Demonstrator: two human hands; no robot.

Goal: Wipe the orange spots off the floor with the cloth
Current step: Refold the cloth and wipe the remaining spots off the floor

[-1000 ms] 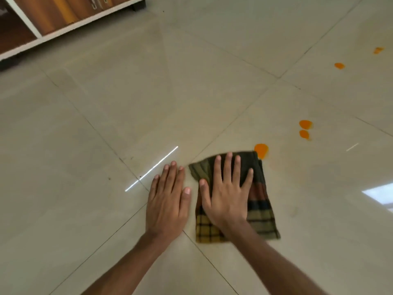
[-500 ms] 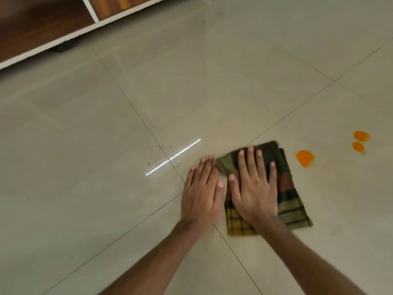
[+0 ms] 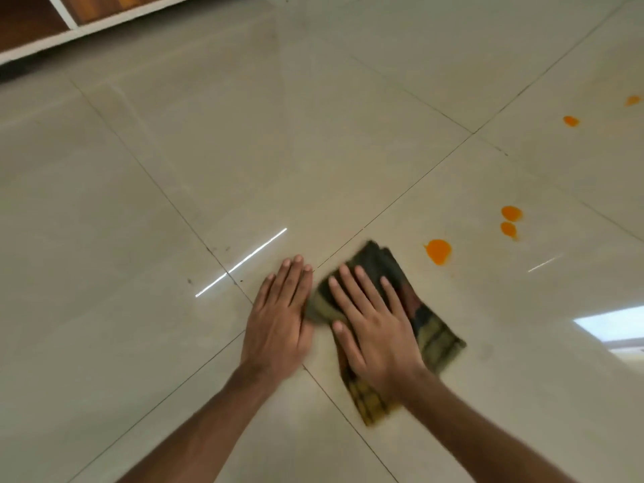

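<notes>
Glossy tiled floor (image 3: 313,151), woven cloth (image 3: 432,329)

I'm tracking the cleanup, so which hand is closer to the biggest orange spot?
Right. The right hand lies flat on the cloth, just short of the biggest orange spot; the left hand rests on bare floor, farther away.

Evenly and softly lit, without hard shadows. On the glossy floor (image 3: 313,134), a thin white glare streak (image 3: 241,262) left of centre and a pale window reflection (image 3: 613,327) at right. Cloth (image 3: 418,322) slightly smeared by motion blur; tile lines bent near edges.
</notes>
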